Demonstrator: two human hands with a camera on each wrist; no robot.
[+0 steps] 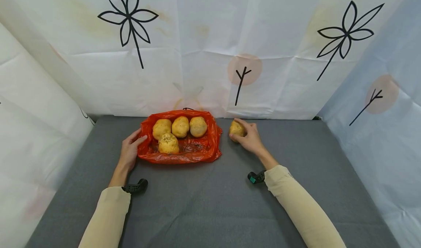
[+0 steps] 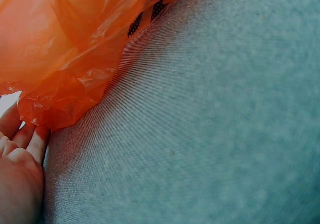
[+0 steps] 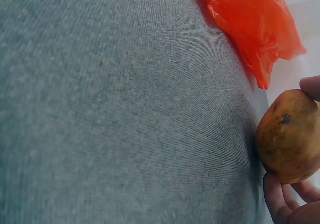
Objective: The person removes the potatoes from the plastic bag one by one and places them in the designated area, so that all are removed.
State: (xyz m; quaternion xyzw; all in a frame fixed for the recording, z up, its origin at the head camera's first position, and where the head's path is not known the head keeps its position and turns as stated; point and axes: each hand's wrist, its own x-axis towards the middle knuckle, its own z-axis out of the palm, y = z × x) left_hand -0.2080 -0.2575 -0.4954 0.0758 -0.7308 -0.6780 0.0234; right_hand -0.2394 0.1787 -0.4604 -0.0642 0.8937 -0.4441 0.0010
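A red plastic bag [image 1: 197, 156] lies with its mouth spread wide, and several potatoes [image 1: 181, 127] rest inside, grouped toward its left and back. My left hand [image 1: 129, 151] grips the bag's left edge, thumb at the rim; in the left wrist view its fingers [image 2: 37, 143] meet the crumpled orange-looking plastic [image 2: 75, 83]. To the right of the bag, my right hand [image 1: 249, 138] holds one potato [image 1: 236, 129] between thumb and fingers. The right wrist view shows that potato [image 3: 287, 139] close up, with a dark spot on its skin, beside the bag's corner [image 3: 255, 28].
Grey cloth [image 1: 197, 204] covers the table. White printed curtains [image 1: 204, 76] stand along the back and both sides, the back one close behind the bag. A black wrist device [image 1: 136, 186] sits on the left wrist, another [image 1: 256, 177] on the right.
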